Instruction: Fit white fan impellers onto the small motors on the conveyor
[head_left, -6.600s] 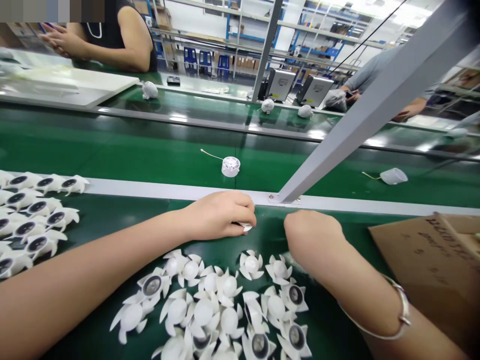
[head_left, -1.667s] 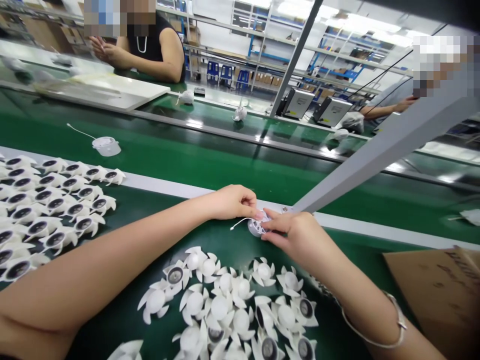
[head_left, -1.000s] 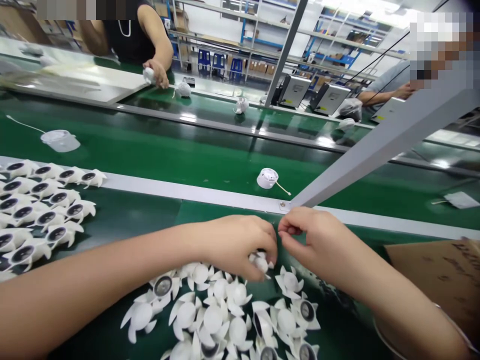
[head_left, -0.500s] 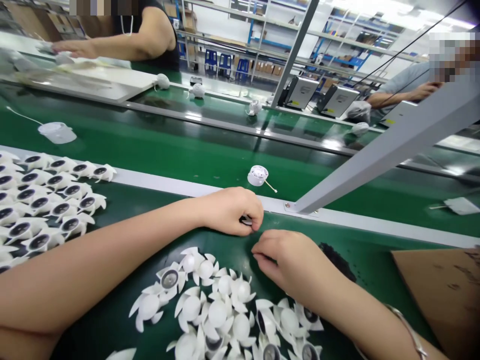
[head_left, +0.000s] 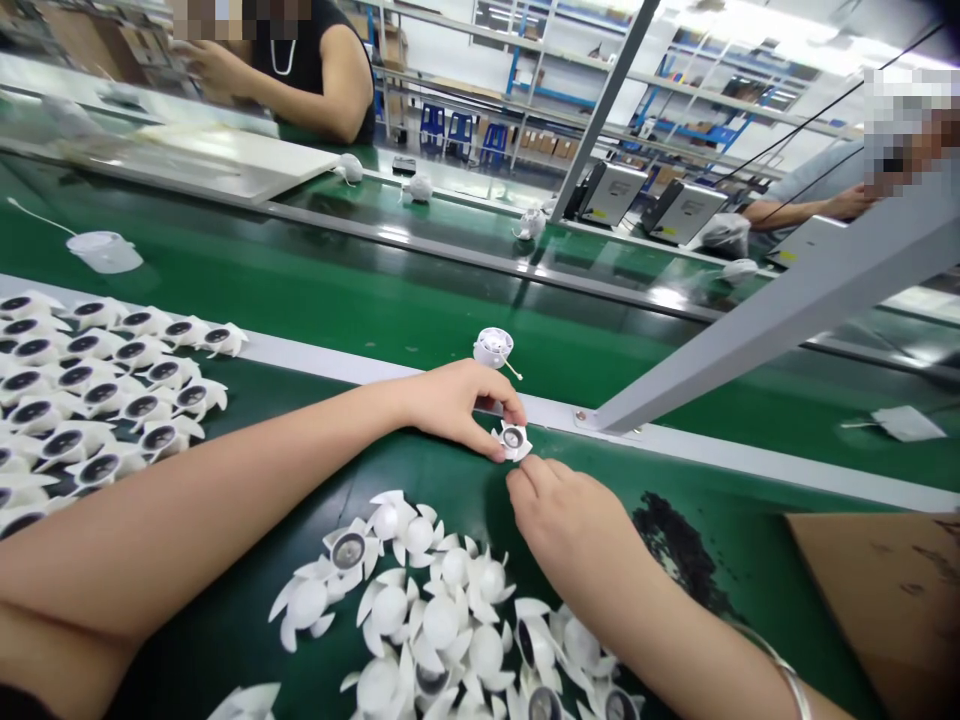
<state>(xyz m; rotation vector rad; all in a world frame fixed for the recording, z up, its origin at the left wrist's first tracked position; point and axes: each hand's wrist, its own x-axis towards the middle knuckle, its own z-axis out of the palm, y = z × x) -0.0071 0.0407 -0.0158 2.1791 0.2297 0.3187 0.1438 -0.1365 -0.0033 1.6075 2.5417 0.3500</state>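
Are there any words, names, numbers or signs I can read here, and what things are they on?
No text is clear enough to quote.
Cardboard box: dark marks like handwriting, too unclear to read.
Two silvery cases: small print on their fronts, too tiny to read.
Yellow stickers on those cases: too small to read.

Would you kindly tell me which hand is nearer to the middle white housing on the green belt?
Left. The left hand, holding a white fan wheel, is just this side of the housing; the right hand is farther back and to the right.
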